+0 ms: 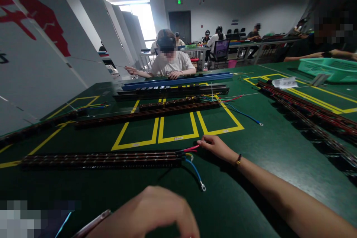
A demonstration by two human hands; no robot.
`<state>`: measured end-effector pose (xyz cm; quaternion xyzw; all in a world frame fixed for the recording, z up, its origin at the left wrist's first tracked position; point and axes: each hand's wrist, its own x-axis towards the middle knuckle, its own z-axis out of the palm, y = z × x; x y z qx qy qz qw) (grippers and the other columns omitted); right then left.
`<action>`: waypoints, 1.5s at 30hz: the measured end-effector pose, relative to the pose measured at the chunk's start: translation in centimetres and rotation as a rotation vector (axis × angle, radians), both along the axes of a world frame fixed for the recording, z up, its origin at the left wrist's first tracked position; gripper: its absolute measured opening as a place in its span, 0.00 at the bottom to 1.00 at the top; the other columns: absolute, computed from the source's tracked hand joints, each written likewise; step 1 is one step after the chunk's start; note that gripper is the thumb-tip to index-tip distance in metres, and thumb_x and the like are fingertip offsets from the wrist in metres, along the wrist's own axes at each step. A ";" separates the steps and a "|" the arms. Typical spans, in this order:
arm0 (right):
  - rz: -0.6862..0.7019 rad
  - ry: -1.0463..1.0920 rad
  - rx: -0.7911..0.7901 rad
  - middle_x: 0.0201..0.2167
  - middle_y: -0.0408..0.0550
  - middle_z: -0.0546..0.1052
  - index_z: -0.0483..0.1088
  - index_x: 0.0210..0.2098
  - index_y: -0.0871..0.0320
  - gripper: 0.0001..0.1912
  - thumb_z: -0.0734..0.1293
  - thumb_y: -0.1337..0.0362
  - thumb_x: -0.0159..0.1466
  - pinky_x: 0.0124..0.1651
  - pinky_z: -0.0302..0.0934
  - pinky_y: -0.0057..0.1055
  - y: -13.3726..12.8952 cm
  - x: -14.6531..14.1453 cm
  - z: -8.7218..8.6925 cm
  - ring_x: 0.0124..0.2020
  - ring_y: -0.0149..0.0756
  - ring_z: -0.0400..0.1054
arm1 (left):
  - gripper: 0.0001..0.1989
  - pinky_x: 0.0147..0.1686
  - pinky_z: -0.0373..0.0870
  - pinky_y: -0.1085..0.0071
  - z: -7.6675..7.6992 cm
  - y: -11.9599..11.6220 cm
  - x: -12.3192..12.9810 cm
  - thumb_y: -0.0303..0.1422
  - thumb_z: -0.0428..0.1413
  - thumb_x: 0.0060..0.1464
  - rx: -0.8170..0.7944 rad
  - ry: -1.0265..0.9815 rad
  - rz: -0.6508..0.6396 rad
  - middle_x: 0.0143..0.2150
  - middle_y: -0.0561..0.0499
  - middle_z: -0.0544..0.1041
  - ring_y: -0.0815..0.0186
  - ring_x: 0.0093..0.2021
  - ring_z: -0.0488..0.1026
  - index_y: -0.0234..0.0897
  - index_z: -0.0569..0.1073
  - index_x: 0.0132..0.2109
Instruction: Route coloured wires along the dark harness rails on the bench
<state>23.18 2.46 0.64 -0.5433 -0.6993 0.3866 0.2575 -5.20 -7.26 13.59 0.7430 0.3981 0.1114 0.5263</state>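
Note:
A long dark bundle of strips (111, 159) with brown rows and light dots lies across the table in front of me. At its right end, my right hand (211, 145) is closed in a pinch on a red wire (191, 149). A blue wire (196, 171) curves from the same end towards me, its metal ring terminal (203, 186) on the table. Beside it is a short yellow-green wire (190, 155) with a lug. Nearer me, my left hand (150, 212) is blurred with its fingers bent; the bottom edge cuts off the fingertips.
Yellow tape (178, 138) marks the green table (240, 200). More dark bundles (156, 113) lie beyond, with others at right (304, 119). A green basket (329, 70) stands at far right. Across the table sits a person (175, 61) near blue rails (178, 81).

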 end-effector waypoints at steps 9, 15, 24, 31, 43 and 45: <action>0.048 0.051 -0.068 0.23 0.43 0.67 0.66 0.28 0.62 0.25 0.59 0.44 0.62 0.28 0.49 0.25 0.2 0.0 0.3 0.24 0.27 0.58 | 0.31 0.58 0.55 0.55 -4.9 1.4 6.3 0.46 0.44 0.58 0.444 0.249 0.155 0.62 0.43 0.59 0.52 0.60 0.59 0.36 0.57 0.64; 0.101 0.010 -0.158 0.22 0.43 0.67 0.66 0.29 0.63 0.26 0.58 0.43 0.62 0.25 0.48 0.24 0.3 0.3 1.0 0.22 0.25 0.57 | 0.32 0.52 0.64 0.57 -7.3 -0.2 8.8 0.38 0.43 0.60 0.570 0.450 0.082 0.67 0.41 0.47 0.52 0.57 0.63 0.32 0.45 0.67; 0.190 -0.026 -0.335 0.23 0.48 0.71 0.69 0.29 0.64 0.30 0.58 0.41 0.61 0.28 0.55 0.25 0.2 0.5 2.5 0.23 0.27 0.63 | 0.33 0.31 0.71 0.64 -10.5 -0.1 10.6 0.38 0.45 0.59 0.861 0.916 -0.052 0.67 0.45 0.29 0.64 0.35 0.70 0.36 0.43 0.68; 0.348 0.131 -0.631 0.26 0.53 0.73 0.68 0.31 0.66 0.31 0.54 0.42 0.63 0.29 0.65 0.31 -0.3 0.6 3.6 0.24 0.33 0.69 | 0.34 0.27 0.70 0.65 -10.7 0.7 10.7 0.45 0.42 0.59 0.854 0.957 -0.136 0.67 0.45 0.28 0.64 0.33 0.69 0.36 0.45 0.67; 0.630 0.292 -0.708 0.38 0.54 0.72 0.67 0.41 0.68 0.19 0.64 0.55 0.62 0.29 0.66 0.24 -0.4 0.9 2.8 0.31 0.29 0.69 | 0.30 0.28 0.69 0.63 -10.8 0.4 10.1 0.46 0.47 0.57 1.028 0.902 -0.148 0.69 0.44 0.35 0.62 0.36 0.67 0.37 0.60 0.63; 0.627 0.299 -0.714 0.34 0.52 0.73 0.66 0.40 0.68 0.18 0.66 0.56 0.61 0.29 0.67 0.24 -0.4 0.9 2.7 0.30 0.28 0.69 | 0.27 0.29 0.70 0.65 -10.9 0.2 10.0 0.41 0.46 0.58 1.091 0.841 -0.112 0.68 0.42 0.40 0.64 0.37 0.67 0.35 0.61 0.62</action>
